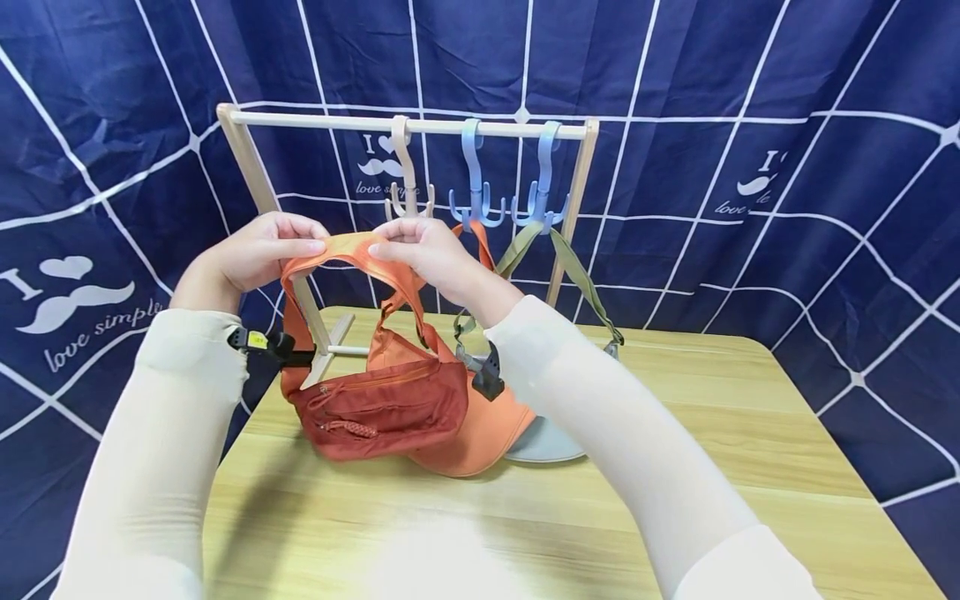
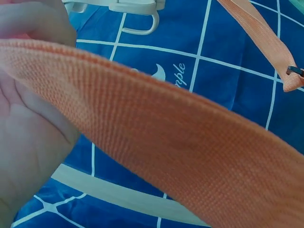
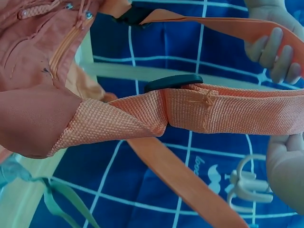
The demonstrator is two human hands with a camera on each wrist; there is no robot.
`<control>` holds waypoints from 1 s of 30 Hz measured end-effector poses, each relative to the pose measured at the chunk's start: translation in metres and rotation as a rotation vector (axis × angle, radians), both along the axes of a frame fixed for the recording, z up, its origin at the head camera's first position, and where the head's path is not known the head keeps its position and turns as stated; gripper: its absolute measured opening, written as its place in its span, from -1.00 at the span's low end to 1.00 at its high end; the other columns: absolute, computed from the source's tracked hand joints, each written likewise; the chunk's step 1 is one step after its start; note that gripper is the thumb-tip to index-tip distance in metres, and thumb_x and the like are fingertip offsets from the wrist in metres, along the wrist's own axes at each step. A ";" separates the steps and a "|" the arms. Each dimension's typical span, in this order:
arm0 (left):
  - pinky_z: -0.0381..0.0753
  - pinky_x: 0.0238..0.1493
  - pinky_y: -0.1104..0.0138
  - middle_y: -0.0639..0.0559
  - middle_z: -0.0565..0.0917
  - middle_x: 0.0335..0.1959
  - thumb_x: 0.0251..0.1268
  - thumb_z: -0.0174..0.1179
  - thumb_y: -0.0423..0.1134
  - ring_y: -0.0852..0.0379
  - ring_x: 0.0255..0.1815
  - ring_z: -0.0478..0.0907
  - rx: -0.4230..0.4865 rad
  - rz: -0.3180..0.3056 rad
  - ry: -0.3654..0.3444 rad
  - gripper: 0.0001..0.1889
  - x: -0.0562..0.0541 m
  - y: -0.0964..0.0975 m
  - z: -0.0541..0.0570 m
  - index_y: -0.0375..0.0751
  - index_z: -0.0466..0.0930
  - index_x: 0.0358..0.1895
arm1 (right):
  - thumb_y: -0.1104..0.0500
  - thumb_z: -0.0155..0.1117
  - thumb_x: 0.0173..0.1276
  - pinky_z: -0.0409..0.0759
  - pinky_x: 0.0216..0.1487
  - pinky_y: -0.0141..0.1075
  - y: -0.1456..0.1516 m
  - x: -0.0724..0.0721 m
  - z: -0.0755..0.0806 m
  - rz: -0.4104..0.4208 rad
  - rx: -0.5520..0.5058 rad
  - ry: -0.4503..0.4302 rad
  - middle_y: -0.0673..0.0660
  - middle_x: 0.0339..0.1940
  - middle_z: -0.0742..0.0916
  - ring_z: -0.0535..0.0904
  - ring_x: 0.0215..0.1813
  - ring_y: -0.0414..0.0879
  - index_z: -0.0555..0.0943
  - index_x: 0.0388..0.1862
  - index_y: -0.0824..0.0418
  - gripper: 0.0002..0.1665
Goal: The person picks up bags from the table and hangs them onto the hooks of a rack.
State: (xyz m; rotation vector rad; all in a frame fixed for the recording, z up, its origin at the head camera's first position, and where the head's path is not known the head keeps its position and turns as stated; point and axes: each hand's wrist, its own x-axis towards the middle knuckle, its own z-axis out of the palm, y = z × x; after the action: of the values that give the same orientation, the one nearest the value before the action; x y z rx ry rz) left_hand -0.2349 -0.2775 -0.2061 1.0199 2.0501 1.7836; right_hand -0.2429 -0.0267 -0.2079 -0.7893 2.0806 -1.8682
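Note:
Both hands hold up the orange strap (image 1: 348, 246) of a red waist bag (image 1: 386, 408), which hangs below it above the table. My left hand (image 1: 258, 250) pinches the strap on the left, thumb on top. A short way to the right, my right hand (image 1: 435, 254) pinches the same strap between thumb and fingers. In the left wrist view the strap (image 2: 166, 114) runs wide across, with the left hand (image 2: 33, 137) at its end. A dark buckle (image 3: 173, 82) sits on the strap in the right wrist view. Just behind the hands hangs a beige hook (image 1: 405, 167).
A wooden rack (image 1: 315, 121) stands on the table (image 1: 712, 417). Two blue hooks (image 1: 474, 179) hang from its bar, bearing an orange item (image 1: 480, 433) with a rounded lower edge and a grey item (image 1: 547, 442) on a green strap (image 1: 577, 271). Blue checked cloth (image 1: 750, 125) surrounds the table.

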 end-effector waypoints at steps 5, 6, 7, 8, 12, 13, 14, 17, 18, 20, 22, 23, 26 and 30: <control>0.11 -0.68 0.28 0.08 0.40 -0.72 0.40 -0.10 -0.49 0.21 -0.72 0.30 -0.007 0.044 -0.018 -0.71 -0.006 0.003 0.005 -0.22 0.63 -0.35 | 0.31 0.24 0.33 0.54 -0.30 -0.34 0.005 -0.009 0.003 -0.008 -0.026 0.001 0.05 -0.38 0.67 0.56 -0.38 -0.16 0.61 -0.09 0.37 -0.79; 0.10 -0.67 0.27 0.07 0.40 -0.72 0.40 -0.08 -0.49 0.20 -0.71 0.29 -0.008 0.051 -0.021 -0.72 -0.007 0.003 0.006 -0.23 0.63 -0.35 | 0.31 0.24 0.33 0.53 -0.28 -0.35 0.006 -0.010 0.004 -0.012 -0.032 0.004 0.05 -0.35 0.67 0.56 -0.36 -0.17 0.60 -0.09 0.38 -0.79; 0.11 -0.66 0.27 0.06 0.40 -0.71 0.40 -0.06 -0.48 0.19 -0.71 0.30 -0.014 0.058 -0.020 -0.73 -0.008 0.004 0.007 -0.22 0.63 -0.35 | 0.31 0.24 0.32 0.53 -0.26 -0.36 0.007 -0.012 0.005 -0.018 -0.033 0.006 0.05 -0.32 0.67 0.56 -0.33 -0.17 0.60 -0.09 0.38 -0.79; 0.13 -0.66 0.28 0.06 0.41 -0.71 0.40 -0.05 -0.47 0.18 -0.70 0.30 -0.022 0.065 -0.016 -0.74 -0.010 0.005 0.008 -0.22 0.64 -0.36 | 0.30 0.25 0.32 0.53 -0.24 -0.36 0.008 -0.014 0.006 -0.025 -0.031 0.010 0.06 -0.30 0.67 0.56 -0.30 -0.17 0.60 -0.09 0.38 -0.79; 0.24 -0.60 0.36 0.06 0.43 -0.69 0.38 0.01 -0.45 0.17 -0.67 0.31 -0.054 0.101 -0.008 -0.78 -0.016 0.011 0.012 -0.21 0.65 -0.36 | 0.27 0.27 0.32 0.54 -0.16 -0.35 0.014 -0.019 0.008 -0.062 -0.011 0.028 0.11 -0.24 0.68 0.59 -0.23 -0.14 0.61 -0.09 0.36 -0.77; 0.25 -0.59 0.38 0.07 0.43 -0.69 0.37 0.02 -0.44 0.18 -0.67 0.31 -0.066 0.116 -0.007 -0.78 -0.018 0.012 0.013 -0.21 0.65 -0.37 | 0.27 0.28 0.31 0.55 -0.16 -0.34 0.015 -0.020 0.009 -0.073 -0.006 0.035 0.11 -0.25 0.69 0.59 -0.23 -0.14 0.61 -0.09 0.36 -0.77; 0.26 -0.60 0.38 0.08 0.42 -0.69 0.37 0.04 -0.43 0.19 -0.67 0.31 -0.071 0.135 -0.006 -0.79 -0.019 0.014 0.014 -0.21 0.65 -0.38 | 0.27 0.28 0.31 0.55 -0.16 -0.33 0.016 -0.022 0.009 -0.084 -0.005 0.040 0.12 -0.26 0.69 0.60 -0.25 -0.13 0.61 -0.10 0.35 -0.77; 0.24 -0.62 0.41 0.11 0.42 -0.70 0.35 0.08 -0.43 0.23 -0.69 0.30 -0.081 0.198 -0.007 -0.80 -0.023 0.020 0.017 -0.19 0.65 -0.41 | 0.25 0.31 0.29 0.56 -0.18 -0.33 0.018 -0.025 0.011 -0.106 0.000 0.064 0.11 -0.31 0.70 0.60 -0.27 -0.13 0.62 -0.12 0.36 -0.77; 0.24 -0.63 0.41 0.12 0.42 -0.71 0.35 0.09 -0.42 0.23 -0.69 0.29 -0.085 0.219 -0.002 -0.80 -0.023 0.022 0.018 -0.18 0.65 -0.42 | 0.25 0.32 0.29 0.55 -0.19 -0.33 0.018 -0.026 0.012 -0.111 0.000 0.069 0.11 -0.33 0.70 0.60 -0.28 -0.13 0.62 -0.13 0.36 -0.77; 0.23 -0.63 0.42 0.13 0.44 -0.70 0.33 0.11 -0.42 0.25 -0.69 0.28 -0.086 0.261 0.000 -0.80 -0.025 0.025 0.019 -0.17 0.66 -0.43 | 0.23 0.33 0.28 0.55 -0.20 -0.33 0.019 -0.028 0.013 -0.116 0.003 0.078 0.10 -0.35 0.70 0.60 -0.29 -0.12 0.63 -0.15 0.36 -0.76; 0.23 -0.63 0.43 0.14 0.45 -0.70 0.32 0.13 -0.41 0.26 -0.68 0.27 -0.095 0.300 0.006 -0.81 -0.026 0.028 0.020 -0.16 0.66 -0.44 | 0.20 0.34 0.28 0.55 -0.20 -0.33 0.019 -0.030 0.013 -0.121 0.009 0.082 0.10 -0.36 0.70 0.60 -0.29 -0.11 0.63 -0.16 0.35 -0.76; 0.23 -0.63 0.43 0.14 0.45 -0.70 0.31 0.14 -0.40 0.26 -0.68 0.26 -0.103 0.318 0.011 -0.81 -0.026 0.029 0.020 -0.16 0.65 -0.45 | 0.19 0.35 0.27 0.55 -0.20 -0.33 0.019 -0.031 0.014 -0.126 0.015 0.085 0.10 -0.37 0.71 0.61 -0.29 -0.11 0.64 -0.17 0.34 -0.75; 0.22 -0.62 0.42 0.14 0.47 -0.68 0.30 0.16 -0.39 0.26 -0.68 0.25 -0.131 0.366 0.026 -0.82 -0.028 0.033 0.021 -0.16 0.66 -0.46 | 0.15 0.37 0.26 0.56 -0.21 -0.33 0.020 -0.034 0.014 -0.145 0.033 0.092 0.11 -0.38 0.72 0.62 -0.29 -0.11 0.66 -0.18 0.32 -0.74; 0.22 -0.60 0.40 0.14 0.52 -0.66 0.30 0.19 -0.33 0.24 -0.65 0.26 -0.175 0.411 0.056 -0.84 -0.031 0.037 0.022 -0.13 0.69 -0.45 | 0.13 0.40 0.23 0.56 -0.23 -0.32 0.022 -0.037 0.014 -0.173 0.058 0.099 0.12 -0.38 0.73 0.63 -0.30 -0.09 0.67 -0.19 0.31 -0.72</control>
State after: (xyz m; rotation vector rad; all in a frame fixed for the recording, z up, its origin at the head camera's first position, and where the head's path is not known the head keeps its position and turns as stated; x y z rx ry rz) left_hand -0.2658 -0.2406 -0.1837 0.6391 2.5430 1.7195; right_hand -0.2797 -0.0046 -0.1935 -0.7217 2.3207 -1.8792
